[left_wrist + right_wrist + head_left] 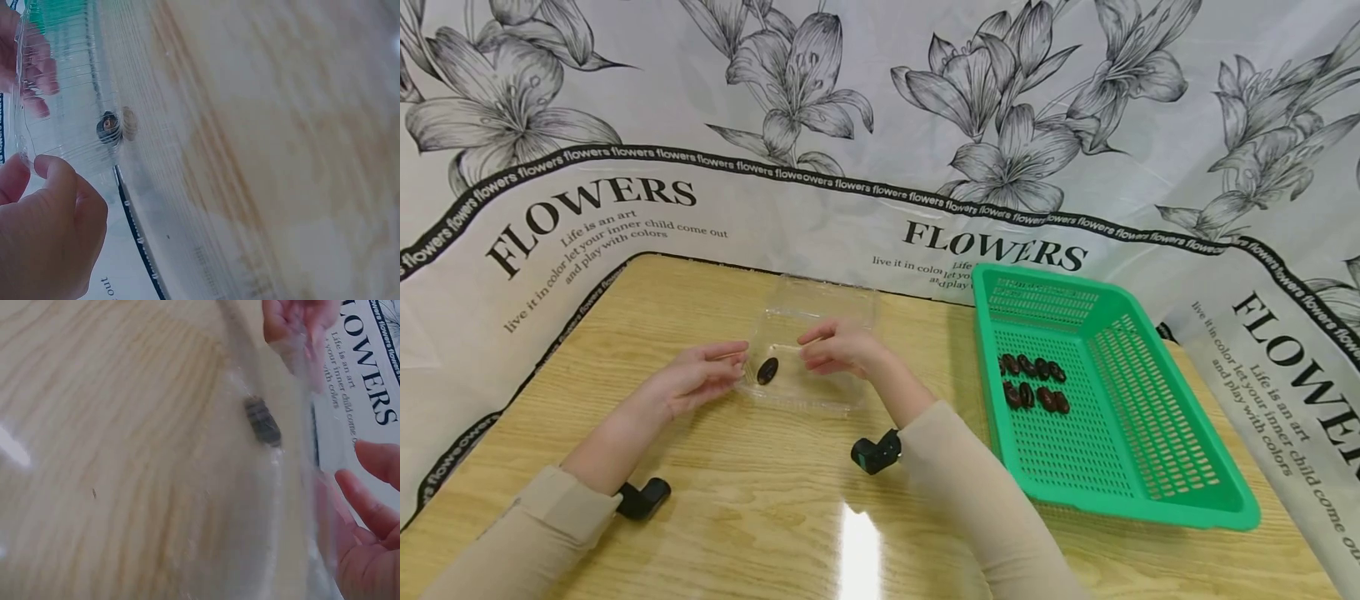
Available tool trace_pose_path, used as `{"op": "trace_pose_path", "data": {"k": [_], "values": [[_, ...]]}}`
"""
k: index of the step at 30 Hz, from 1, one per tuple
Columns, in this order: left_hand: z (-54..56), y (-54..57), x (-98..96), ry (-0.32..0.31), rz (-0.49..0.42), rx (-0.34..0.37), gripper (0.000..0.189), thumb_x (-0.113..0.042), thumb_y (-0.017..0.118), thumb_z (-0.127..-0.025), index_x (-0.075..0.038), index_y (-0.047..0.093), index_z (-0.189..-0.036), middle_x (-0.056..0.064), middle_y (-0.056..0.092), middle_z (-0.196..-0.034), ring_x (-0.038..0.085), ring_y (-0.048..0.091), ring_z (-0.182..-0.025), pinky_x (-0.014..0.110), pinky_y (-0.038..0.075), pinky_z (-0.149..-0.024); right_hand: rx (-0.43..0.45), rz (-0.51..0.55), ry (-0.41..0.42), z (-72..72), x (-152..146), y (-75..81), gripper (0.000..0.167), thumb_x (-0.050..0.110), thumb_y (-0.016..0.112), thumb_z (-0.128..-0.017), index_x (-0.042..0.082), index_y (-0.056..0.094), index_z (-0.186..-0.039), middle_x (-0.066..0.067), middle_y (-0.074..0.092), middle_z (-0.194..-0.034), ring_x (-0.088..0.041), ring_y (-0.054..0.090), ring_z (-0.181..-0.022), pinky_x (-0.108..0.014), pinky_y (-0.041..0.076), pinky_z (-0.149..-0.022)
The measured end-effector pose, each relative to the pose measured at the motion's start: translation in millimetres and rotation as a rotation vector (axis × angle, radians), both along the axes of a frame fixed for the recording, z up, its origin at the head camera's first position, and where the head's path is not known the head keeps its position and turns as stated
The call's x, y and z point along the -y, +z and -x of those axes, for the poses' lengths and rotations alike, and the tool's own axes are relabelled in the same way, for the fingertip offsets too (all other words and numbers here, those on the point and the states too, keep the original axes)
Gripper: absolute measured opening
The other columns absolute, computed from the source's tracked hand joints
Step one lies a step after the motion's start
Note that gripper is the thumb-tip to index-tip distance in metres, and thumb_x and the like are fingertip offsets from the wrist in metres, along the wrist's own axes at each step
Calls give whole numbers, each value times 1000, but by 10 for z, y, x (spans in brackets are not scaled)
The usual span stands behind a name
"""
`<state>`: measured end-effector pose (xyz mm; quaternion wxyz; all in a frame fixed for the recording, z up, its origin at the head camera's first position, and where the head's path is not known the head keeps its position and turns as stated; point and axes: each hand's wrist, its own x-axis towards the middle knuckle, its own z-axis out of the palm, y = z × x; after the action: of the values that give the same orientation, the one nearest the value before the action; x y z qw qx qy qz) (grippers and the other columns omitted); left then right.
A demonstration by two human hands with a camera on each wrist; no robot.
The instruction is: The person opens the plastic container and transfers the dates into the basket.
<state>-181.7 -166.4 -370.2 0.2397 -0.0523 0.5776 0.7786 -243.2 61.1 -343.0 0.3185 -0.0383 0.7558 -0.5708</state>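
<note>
A clear plastic box (pixel 805 392) with its lid (pixel 827 296) raised at the back stands on the table. One glossy dark brown oval piece (pixel 767 371) lies inside, near the left wall; its exact kind I cannot tell. At that side, my left hand (pixel 703 379) pinches the box rim between thumb and forefinger, as the left wrist view (pixel 59 219) shows. My right hand (pixel 842 346) is over the box's right part, its fingers loosely bent with nothing between them. Through the clear plastic, the dark piece (pixel 262 422) looks blurred in the right wrist view.
To the right stands a green perforated basket (pixel 1120 492). Two rows of similar dark brown pieces (pixel 1033 367) lie along its left side. Behind the wooden table (pixel 737 517) hangs a white flower-printed cloth (pixel 865 108). Black wrist-camera mounts (pixel 876 452) jut out beside both forearms.
</note>
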Motion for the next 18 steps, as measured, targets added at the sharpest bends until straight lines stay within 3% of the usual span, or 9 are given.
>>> {"op": "trace_pose_path", "data": {"k": [6,11,18], "values": [[6,-4,-2,10,2,2,67,8,51,-89,7,15,-145,8,46,-123,4,56,-90,15,49,-72,-9,-16,-89,-78,223,-187,34,-6,61,-84,-11,55,-117,-9,58,-81,-15,56,-64,-30,55,-69],[6,-14,-8,8,6,0,67,7,53,-89,6,17,-145,6,48,-122,5,57,-90,16,50,-73,-97,-91,-152,-139,379,-311,27,-3,68,-81,-9,58,-105,-6,55,-68,-13,50,-52,-21,46,-48],[1,-27,-10,-5,6,-9,66,7,50,-90,7,14,-146,22,25,-144,3,56,-88,15,49,-72,-271,-295,-201,-198,542,-366,25,8,78,-74,0,67,-96,-4,58,-61,-12,48,-44,-21,41,-42]]}}
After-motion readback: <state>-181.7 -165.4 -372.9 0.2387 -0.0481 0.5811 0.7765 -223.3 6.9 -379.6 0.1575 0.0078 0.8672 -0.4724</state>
